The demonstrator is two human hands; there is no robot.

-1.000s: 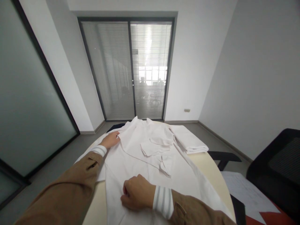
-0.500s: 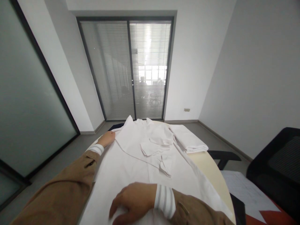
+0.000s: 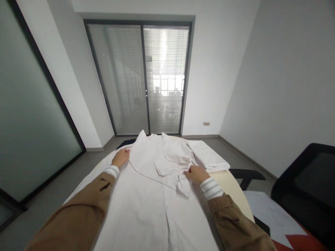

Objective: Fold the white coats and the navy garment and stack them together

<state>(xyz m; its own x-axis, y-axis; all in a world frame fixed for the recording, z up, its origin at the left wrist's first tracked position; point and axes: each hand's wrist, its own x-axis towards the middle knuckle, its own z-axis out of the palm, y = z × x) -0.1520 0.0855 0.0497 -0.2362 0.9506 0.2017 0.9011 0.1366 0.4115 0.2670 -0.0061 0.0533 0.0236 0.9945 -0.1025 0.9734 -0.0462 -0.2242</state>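
Note:
A white garment (image 3: 146,195) lies spread over a round pale table (image 3: 230,184), collar end at the far side. My left hand (image 3: 120,157) rests on its far left shoulder area, fingers closed on the cloth's edge. My right hand (image 3: 195,173) sits at the garment's right side beside a folded sleeve and cuff (image 3: 170,166), fingers curled onto the fabric. Both arms wear brown sleeves with striped cuffs.
A folded white cloth (image 3: 209,158) lies at the table's far right. A black office chair (image 3: 306,188) stands on the right, with another dark chair part (image 3: 246,174) near the table. Glass doors with blinds (image 3: 142,76) lie ahead, a glass partition (image 3: 28,115) on the left.
My right hand left the near middle of the garment, swept across it, and moved far right to the folded sleeve. The fabric near me now lies flatter and wider. My left hand barely shifted.

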